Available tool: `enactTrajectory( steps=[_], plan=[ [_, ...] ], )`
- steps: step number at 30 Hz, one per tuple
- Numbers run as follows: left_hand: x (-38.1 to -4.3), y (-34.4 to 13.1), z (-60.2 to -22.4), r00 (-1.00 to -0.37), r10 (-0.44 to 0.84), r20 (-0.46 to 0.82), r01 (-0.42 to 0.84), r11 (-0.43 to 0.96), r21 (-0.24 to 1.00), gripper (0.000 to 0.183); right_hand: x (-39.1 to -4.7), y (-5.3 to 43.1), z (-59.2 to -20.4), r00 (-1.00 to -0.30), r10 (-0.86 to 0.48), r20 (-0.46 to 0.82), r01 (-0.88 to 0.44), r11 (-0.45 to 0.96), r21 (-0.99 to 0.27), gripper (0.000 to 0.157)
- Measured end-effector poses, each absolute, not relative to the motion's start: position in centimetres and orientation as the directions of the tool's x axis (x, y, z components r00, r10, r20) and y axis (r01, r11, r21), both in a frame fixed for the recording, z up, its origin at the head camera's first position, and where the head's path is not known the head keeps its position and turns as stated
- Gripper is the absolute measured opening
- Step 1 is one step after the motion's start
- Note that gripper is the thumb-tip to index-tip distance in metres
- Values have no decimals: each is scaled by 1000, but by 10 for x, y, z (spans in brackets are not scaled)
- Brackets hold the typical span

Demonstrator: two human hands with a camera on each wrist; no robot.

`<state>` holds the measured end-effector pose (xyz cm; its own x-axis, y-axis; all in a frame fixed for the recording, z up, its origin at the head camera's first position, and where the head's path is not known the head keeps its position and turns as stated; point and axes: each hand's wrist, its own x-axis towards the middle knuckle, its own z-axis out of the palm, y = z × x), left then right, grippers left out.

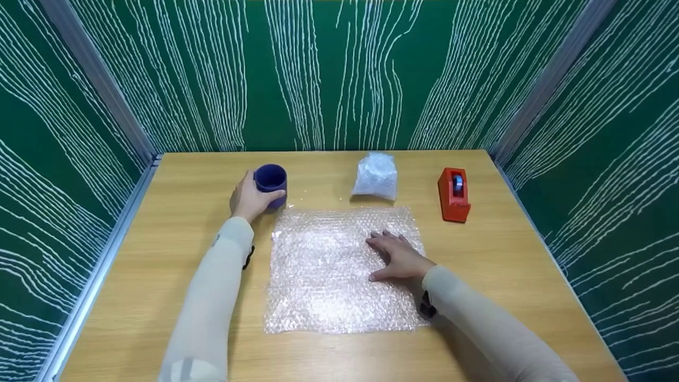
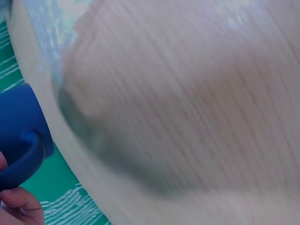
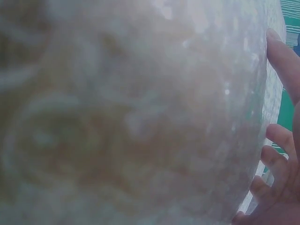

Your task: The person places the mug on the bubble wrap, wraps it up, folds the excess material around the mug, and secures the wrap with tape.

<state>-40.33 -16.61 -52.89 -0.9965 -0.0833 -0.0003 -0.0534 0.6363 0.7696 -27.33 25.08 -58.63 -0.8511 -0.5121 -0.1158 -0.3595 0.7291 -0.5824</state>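
A dark blue mug (image 1: pixel 271 178) stands upright at the back left of the table, beyond the top left corner of a bubble wrap sheet. My left hand (image 1: pixel 251 197) grips it from the left, thumb across its near side. In the left wrist view the fingers (image 2: pixel 21 199) are at the handle of the mug (image 2: pixel 18 126). The bubble wrap sheet (image 1: pixel 323 265) lies flat in the middle of the table. My right hand (image 1: pixel 400 258) rests on its right part with fingers spread. Close up in the right wrist view are the sheet (image 3: pixel 234 93) and the fingers (image 3: pixel 281 136).
A bundle wrapped in bubble wrap (image 1: pixel 375 176) stands at the back of the wooden table (image 1: pixel 509 297). To its right is a red tape dispenser (image 1: pixel 453 195) with a roll of tape. Green walls with white lines (image 1: pixel 254 74) enclose the back and sides.
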Motion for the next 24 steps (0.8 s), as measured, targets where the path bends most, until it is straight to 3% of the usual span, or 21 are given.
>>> enactTrajectory(
  steps=[10, 19, 24],
  plan=[
    [-385, -146, -510, -1000, 23, -21, -2, 607, 795, 96, -276, 253, -590, -859, -499, -115, -357, 744, -565, 103],
    [-364, -120, -498, -991, 116, -67, 11, 570, 821, 108, -276, 251, -589, -861, -496, -113, -357, 748, -559, 103],
    [-354, -107, -498, -982, 186, -22, 90, 573, 815, 102, -277, 249, -589, -857, -503, -112, -366, 748, -554, 102]
  ],
)
